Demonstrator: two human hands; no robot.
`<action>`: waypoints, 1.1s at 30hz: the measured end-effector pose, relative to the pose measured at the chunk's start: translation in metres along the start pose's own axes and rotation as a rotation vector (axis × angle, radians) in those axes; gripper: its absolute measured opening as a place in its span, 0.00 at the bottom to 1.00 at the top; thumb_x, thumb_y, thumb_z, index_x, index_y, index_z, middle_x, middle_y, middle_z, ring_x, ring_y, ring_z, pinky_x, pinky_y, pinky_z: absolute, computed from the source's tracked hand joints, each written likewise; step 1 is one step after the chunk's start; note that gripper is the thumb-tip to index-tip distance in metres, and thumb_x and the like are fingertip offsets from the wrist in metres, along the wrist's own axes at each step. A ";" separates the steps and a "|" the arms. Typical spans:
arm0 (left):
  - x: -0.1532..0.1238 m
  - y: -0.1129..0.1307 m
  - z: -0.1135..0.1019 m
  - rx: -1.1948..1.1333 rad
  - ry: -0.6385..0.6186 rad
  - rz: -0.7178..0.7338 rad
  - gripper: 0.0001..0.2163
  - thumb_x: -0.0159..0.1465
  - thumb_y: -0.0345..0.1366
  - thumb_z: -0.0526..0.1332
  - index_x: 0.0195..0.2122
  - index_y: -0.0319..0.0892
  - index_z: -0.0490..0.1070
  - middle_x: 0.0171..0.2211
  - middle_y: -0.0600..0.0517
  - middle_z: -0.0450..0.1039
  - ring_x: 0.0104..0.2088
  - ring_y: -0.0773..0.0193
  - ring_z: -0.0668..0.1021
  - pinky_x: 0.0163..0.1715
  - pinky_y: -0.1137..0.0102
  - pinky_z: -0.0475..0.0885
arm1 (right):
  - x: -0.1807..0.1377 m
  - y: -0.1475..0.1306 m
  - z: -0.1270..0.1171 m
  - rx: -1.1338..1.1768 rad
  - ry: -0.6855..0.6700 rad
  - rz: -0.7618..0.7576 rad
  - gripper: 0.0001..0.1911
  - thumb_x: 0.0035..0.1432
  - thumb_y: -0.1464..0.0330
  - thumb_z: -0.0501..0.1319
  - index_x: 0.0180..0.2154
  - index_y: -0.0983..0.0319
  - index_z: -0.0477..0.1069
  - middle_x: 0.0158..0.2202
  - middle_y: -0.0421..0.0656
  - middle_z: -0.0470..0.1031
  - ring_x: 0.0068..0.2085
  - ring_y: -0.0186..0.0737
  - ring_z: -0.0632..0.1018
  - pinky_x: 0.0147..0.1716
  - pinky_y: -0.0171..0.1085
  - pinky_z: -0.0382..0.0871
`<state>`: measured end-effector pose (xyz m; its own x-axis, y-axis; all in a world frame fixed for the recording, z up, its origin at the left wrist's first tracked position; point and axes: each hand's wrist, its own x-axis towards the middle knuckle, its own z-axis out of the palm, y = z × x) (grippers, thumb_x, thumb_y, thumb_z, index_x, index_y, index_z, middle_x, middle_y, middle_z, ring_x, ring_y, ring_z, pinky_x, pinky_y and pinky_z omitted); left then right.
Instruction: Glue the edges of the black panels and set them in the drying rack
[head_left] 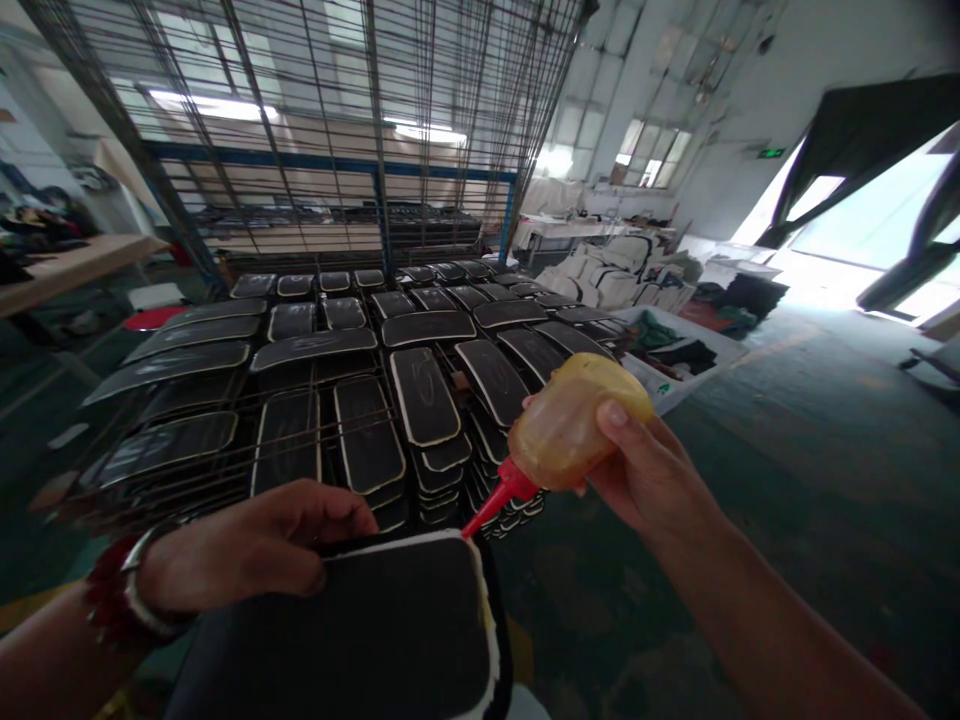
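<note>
My right hand [645, 465] is wrapped round a yellow squeeze bottle [570, 420] tipped down to the left. Its red nozzle [491, 505] touches the top right corner of a black panel [375, 640] with a white line along its edge. My left hand [255, 550] is closed on the panel's top left edge, fingers curled over it, holding it in front of me. A red bangle and a metal band sit on that wrist.
Stacks of similar black panels [424, 395] lie on wire racks [300, 430] ahead. A tall wire cage [360, 130] rises behind them. White bags and bins [622, 275] stand at the right, and a bare dark floor [787, 450] stretches toward a bright doorway.
</note>
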<state>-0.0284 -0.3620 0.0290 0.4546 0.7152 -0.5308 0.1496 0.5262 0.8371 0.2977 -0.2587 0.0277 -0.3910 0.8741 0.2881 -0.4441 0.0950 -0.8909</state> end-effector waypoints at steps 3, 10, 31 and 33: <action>0.000 0.000 -0.002 0.010 0.025 0.000 0.17 0.51 0.28 0.65 0.42 0.47 0.82 0.42 0.51 0.85 0.38 0.56 0.84 0.35 0.73 0.77 | 0.002 0.000 0.006 -0.021 0.034 0.009 0.19 0.60 0.54 0.73 0.42 0.61 0.75 0.31 0.43 0.74 0.25 0.40 0.75 0.15 0.30 0.72; -0.001 0.002 -0.001 0.006 0.064 -0.031 0.17 0.48 0.26 0.65 0.40 0.46 0.83 0.40 0.49 0.85 0.37 0.53 0.85 0.34 0.70 0.77 | 0.004 0.000 0.011 -0.034 0.054 0.025 0.21 0.55 0.53 0.75 0.43 0.60 0.75 0.32 0.44 0.74 0.25 0.41 0.75 0.14 0.32 0.71; -0.009 -0.003 0.006 -0.081 0.134 0.031 0.16 0.50 0.29 0.65 0.41 0.43 0.83 0.41 0.50 0.85 0.37 0.56 0.84 0.36 0.72 0.76 | -0.031 0.003 0.016 0.061 0.190 0.082 0.30 0.49 0.53 0.78 0.49 0.60 0.76 0.45 0.53 0.78 0.38 0.57 0.81 0.12 0.32 0.69; -0.010 -0.002 0.008 -0.078 0.120 0.017 0.15 0.51 0.29 0.65 0.40 0.42 0.82 0.41 0.50 0.85 0.38 0.56 0.84 0.36 0.73 0.75 | -0.034 0.004 0.017 0.071 0.211 0.086 0.30 0.48 0.54 0.78 0.49 0.60 0.76 0.44 0.52 0.79 0.37 0.56 0.81 0.12 0.32 0.69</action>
<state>-0.0266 -0.3736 0.0338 0.3472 0.7721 -0.5324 0.0716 0.5442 0.8359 0.2957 -0.2961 0.0205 -0.2562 0.9585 0.1254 -0.4747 -0.0117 -0.8801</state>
